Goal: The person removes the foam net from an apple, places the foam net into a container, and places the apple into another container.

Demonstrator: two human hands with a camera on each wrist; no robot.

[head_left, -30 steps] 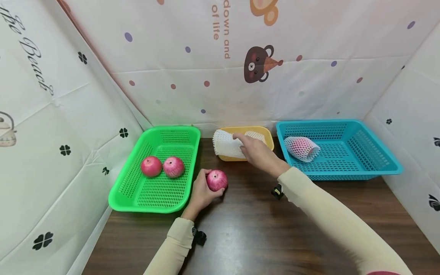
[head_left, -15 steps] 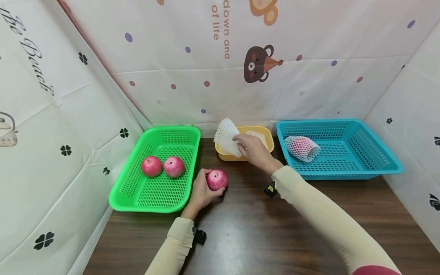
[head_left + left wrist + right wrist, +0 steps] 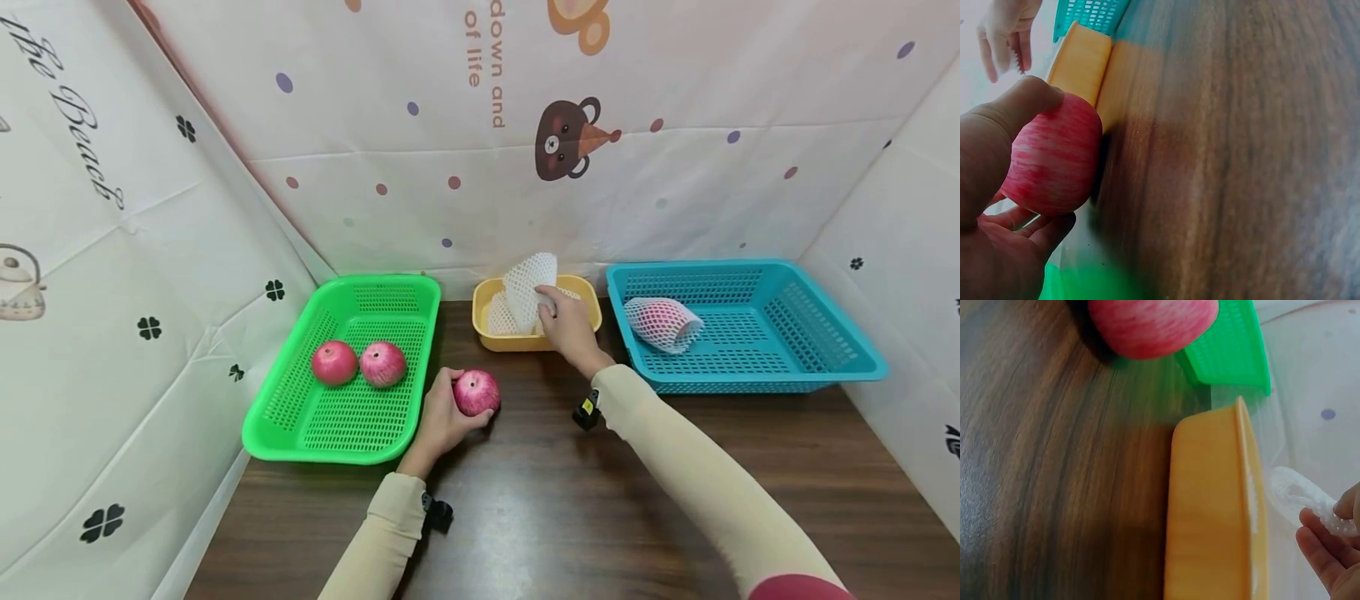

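Note:
On the dark wooden table, my left hand (image 3: pixel 444 417) grips a red-striped apple (image 3: pixel 477 393), thumb on one side and fingers on the other, as the left wrist view also shows. My right hand (image 3: pixel 572 328) pinches a white foam mesh fruit sleeve (image 3: pixel 531 287) by its edge, above the yellow basket (image 3: pixel 517 342). More white foam sleeves (image 3: pixel 500 317) lie in that basket under the held one. In the right wrist view the held foam net (image 3: pixel 1300 495) hangs between thumb and fingers, beyond the basket's side.
A green basket (image 3: pixel 341 451) on the left holds two apples (image 3: pixel 383 364). To the right, a blue basket (image 3: pixel 757 385) contains one apple in a foam sleeve (image 3: pixel 663 324). A printed cloth (image 3: pixel 420 217) stands behind the baskets and along both sides.
The right hand has lifted the foam sleeve from lying across the yellow basket's left side to nearly upright, shifting it right. The left hand and its apple stay in place.

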